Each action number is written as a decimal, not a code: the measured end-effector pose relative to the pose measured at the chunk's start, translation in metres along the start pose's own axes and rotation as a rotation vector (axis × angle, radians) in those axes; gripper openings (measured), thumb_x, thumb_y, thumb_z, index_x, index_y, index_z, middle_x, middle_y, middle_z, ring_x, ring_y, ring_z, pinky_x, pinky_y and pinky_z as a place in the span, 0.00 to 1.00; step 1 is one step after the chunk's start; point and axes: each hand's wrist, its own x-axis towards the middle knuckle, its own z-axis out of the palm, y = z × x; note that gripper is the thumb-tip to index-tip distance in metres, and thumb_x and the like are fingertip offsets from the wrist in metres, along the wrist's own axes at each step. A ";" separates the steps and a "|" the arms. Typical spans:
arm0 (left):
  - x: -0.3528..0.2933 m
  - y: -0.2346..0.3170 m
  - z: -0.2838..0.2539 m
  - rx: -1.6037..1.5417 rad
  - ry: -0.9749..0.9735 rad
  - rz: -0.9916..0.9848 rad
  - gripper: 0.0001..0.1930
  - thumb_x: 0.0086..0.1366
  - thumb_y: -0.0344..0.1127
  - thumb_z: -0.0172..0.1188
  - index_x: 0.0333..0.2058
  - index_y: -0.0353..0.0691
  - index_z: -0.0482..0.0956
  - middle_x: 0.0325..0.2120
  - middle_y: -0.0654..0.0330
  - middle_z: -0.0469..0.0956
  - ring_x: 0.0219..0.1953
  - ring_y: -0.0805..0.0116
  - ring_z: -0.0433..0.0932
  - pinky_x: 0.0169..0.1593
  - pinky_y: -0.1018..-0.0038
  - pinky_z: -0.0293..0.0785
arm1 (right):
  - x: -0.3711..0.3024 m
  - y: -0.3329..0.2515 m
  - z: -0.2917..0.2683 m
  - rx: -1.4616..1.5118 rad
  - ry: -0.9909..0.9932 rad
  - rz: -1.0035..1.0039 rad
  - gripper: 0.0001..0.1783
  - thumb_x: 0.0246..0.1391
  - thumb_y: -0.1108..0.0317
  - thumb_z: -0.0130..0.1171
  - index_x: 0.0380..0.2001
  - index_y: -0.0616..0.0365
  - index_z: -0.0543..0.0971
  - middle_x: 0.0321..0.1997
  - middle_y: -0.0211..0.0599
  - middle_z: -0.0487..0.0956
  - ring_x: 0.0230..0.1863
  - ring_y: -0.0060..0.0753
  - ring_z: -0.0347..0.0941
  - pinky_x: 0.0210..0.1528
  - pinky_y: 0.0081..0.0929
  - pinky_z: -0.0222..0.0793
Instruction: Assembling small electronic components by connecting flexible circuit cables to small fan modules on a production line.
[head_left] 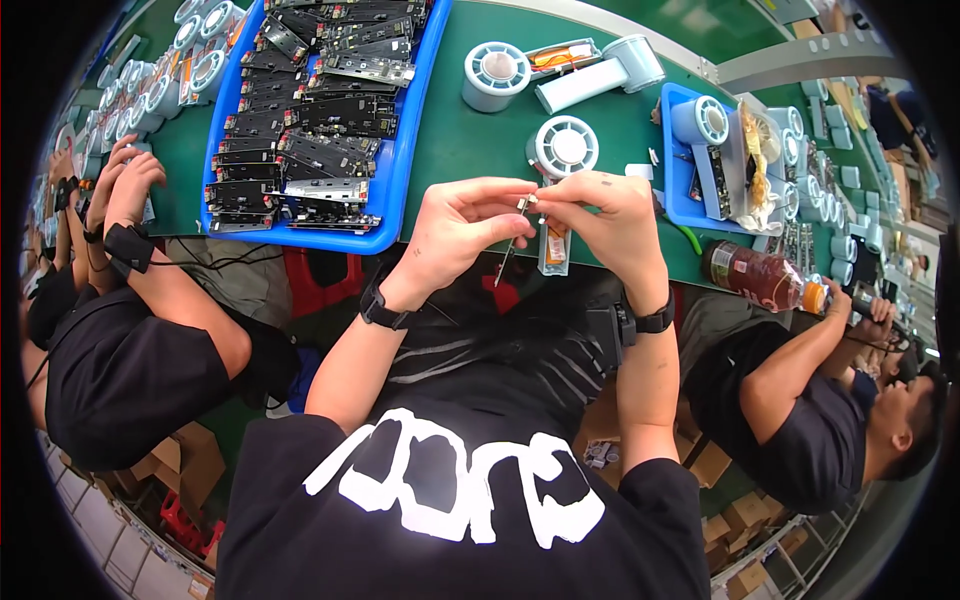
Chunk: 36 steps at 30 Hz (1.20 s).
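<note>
Both my hands meet over the table's near edge. My left hand (pixel 450 230) is closed, pinching a thin dark circuit board (pixel 507 260) that hangs edge-on below its fingers. Against the board's upper end, my right hand (pixel 612 215) is closed with thumb and finger pressed at a small white connector (pixel 527 202). Whether the connector is seated in the board cannot be made out. Just beyond the hands lies a light-blue handheld fan (pixel 566 146). Its opened handle (pixel 554 250), with an orange part inside, runs toward me beneath my right hand, which partly hides it.
To the left stands a blue tray (pixel 395 215) stacked with black circuit boards. Two more fans (pixel 497 75) lie farther back. A blue bin (pixel 680 205) with fan parts and a drink bottle (pixel 752 275) are on the right. Co-workers sit at both sides.
</note>
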 end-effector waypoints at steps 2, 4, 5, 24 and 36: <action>-0.002 -0.001 0.000 0.008 0.004 0.009 0.16 0.64 0.16 0.60 0.51 0.28 0.80 0.42 0.49 0.82 0.38 0.63 0.84 0.42 0.71 0.83 | 0.000 0.000 0.001 0.016 -0.008 0.021 0.06 0.47 0.79 0.70 0.30 0.62 0.86 0.26 0.34 0.84 0.24 0.22 0.80 0.26 0.18 0.73; -0.004 -0.002 -0.001 0.027 0.007 0.028 0.16 0.64 0.16 0.60 0.51 0.27 0.80 0.42 0.48 0.83 0.38 0.62 0.85 0.42 0.70 0.84 | 0.000 0.000 0.001 0.047 -0.020 0.063 0.06 0.47 0.79 0.70 0.31 0.62 0.86 0.26 0.35 0.85 0.24 0.21 0.81 0.26 0.17 0.74; -0.003 -0.002 -0.002 0.025 0.008 0.026 0.16 0.64 0.16 0.60 0.51 0.27 0.80 0.42 0.48 0.83 0.38 0.62 0.85 0.42 0.70 0.84 | 0.000 0.001 0.000 0.047 -0.021 0.066 0.06 0.47 0.79 0.70 0.31 0.62 0.86 0.26 0.35 0.85 0.24 0.21 0.81 0.26 0.17 0.74; -0.012 0.014 0.034 0.060 0.268 0.051 0.12 0.67 0.21 0.59 0.49 0.29 0.78 0.42 0.51 0.82 0.40 0.66 0.85 0.46 0.71 0.84 | -0.042 -0.072 0.036 -0.367 0.265 0.061 0.31 0.43 0.78 0.71 0.54 0.55 0.78 0.38 0.39 0.80 0.31 0.35 0.76 0.33 0.30 0.74; 0.003 0.021 0.033 0.911 0.122 0.321 0.15 0.59 0.21 0.66 0.46 0.36 0.83 0.35 0.58 0.81 0.37 0.70 0.81 0.42 0.74 0.79 | -0.018 -0.056 -0.013 0.057 0.263 0.287 0.25 0.50 0.82 0.59 0.54 0.60 0.78 0.36 0.35 0.76 0.29 0.24 0.73 0.29 0.21 0.68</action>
